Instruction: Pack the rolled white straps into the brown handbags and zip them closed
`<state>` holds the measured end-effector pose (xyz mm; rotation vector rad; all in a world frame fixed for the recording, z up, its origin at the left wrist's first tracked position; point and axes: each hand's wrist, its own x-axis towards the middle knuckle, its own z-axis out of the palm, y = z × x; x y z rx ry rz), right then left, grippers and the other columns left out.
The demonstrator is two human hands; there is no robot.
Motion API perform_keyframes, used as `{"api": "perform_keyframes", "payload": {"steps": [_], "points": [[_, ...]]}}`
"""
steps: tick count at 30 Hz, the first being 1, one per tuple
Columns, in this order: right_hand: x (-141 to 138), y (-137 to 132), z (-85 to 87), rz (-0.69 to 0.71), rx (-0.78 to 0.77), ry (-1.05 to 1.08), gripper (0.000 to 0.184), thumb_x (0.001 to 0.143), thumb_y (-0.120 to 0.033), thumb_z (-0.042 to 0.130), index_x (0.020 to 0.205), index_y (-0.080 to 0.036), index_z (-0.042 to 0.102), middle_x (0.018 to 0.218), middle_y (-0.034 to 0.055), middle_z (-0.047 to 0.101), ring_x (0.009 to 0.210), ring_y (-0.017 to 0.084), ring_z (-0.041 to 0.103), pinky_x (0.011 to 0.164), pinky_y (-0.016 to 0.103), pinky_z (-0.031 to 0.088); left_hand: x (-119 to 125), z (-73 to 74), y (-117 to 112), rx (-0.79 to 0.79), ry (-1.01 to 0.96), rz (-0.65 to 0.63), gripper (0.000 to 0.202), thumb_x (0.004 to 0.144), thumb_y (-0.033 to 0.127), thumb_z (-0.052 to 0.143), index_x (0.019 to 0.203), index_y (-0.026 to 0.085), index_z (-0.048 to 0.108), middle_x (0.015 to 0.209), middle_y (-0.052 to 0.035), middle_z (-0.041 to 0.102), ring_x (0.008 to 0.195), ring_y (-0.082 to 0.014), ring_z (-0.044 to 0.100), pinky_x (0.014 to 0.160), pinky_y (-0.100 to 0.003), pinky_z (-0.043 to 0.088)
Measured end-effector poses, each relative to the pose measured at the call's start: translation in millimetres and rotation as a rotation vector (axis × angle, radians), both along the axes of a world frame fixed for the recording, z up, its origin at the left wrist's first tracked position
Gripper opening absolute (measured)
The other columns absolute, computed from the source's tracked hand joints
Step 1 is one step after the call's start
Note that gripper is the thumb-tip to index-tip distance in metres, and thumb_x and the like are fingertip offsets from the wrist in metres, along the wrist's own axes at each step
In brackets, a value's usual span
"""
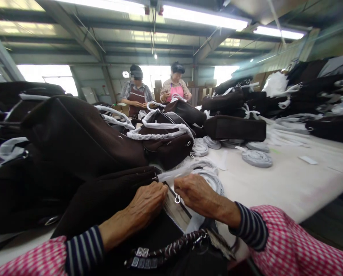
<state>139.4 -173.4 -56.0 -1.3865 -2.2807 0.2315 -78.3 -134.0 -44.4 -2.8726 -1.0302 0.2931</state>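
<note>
A dark brown bag [102, 195] lies right in front of me on the white table [298, 180]. My left hand [145, 205] rests closed on the bag's top edge beside its zipper. My right hand [196, 193] is closed too, pinching a white paper-wrapped strap [174, 174] that runs off to the left. A small metal ring [177, 199] hangs between the two hands. What the left fingers grip is hidden under the knuckles.
Heaps of dark brown bags [74, 138] with white-wrapped handles fill the left and centre. Coiled white straps [256, 158] lie on the table. More bags [234, 128] are stacked at the right. Two people [155, 92] work at the far end.
</note>
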Motion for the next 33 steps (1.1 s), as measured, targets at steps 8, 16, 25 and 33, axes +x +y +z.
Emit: {"api": "perform_keyframes", "payload": {"steps": [8,16,25,33], "points": [[-18.0,-4.4,-28.9,-0.049,-0.129,0.022,0.015,0.095,-0.015,0.054,0.087,-0.016,0.067,0.081,0.0052,0.072,0.073,0.015,0.061,0.066,0.028,0.031,5.0,13.7,-14.0,-0.042,0.009,0.028,0.024,0.098,0.011,0.037,0.109,0.017,0.057,0.105,-0.0084,0.061,0.092,-0.0237,0.057,0.076,-0.036,0.043],[-22.6,-8.7,-30.0,-0.094,-0.153,-0.008,0.016,0.096,-0.016,0.053,0.092,-0.016,0.068,0.087,0.0061,0.074,0.076,0.017,0.064,0.065,0.030,0.030,5.3,9.1,-4.7,-0.011,0.045,-0.016,0.016,0.099,0.017,0.040,0.105,0.019,0.056,0.101,-0.0081,0.062,0.088,-0.0228,0.057,0.072,-0.035,0.041],[-18.5,-9.7,-31.8,-0.056,-0.131,0.027,0.015,0.095,-0.016,0.053,0.090,-0.016,0.067,0.084,0.0054,0.072,0.073,0.016,0.060,0.065,0.031,0.027,4.1,14.1,-2.5,-0.040,-0.147,0.123,0.009,0.091,0.021,0.048,0.091,0.020,0.056,0.084,-0.0025,0.063,0.074,-0.0189,0.057,0.066,-0.031,0.034],[-2.2,-3.2,-4.5,0.095,-0.232,0.116,0.018,0.091,-0.014,0.056,0.075,-0.016,0.063,0.062,-0.0017,0.054,0.057,0.010,0.041,0.058,0.027,0.023,7.2,39.6,0.7,-0.337,-0.389,0.415,0.021,0.085,0.032,0.051,0.075,0.019,0.062,0.069,0.0007,0.062,0.067,-0.0170,0.056,0.062,-0.027,0.034]]}}
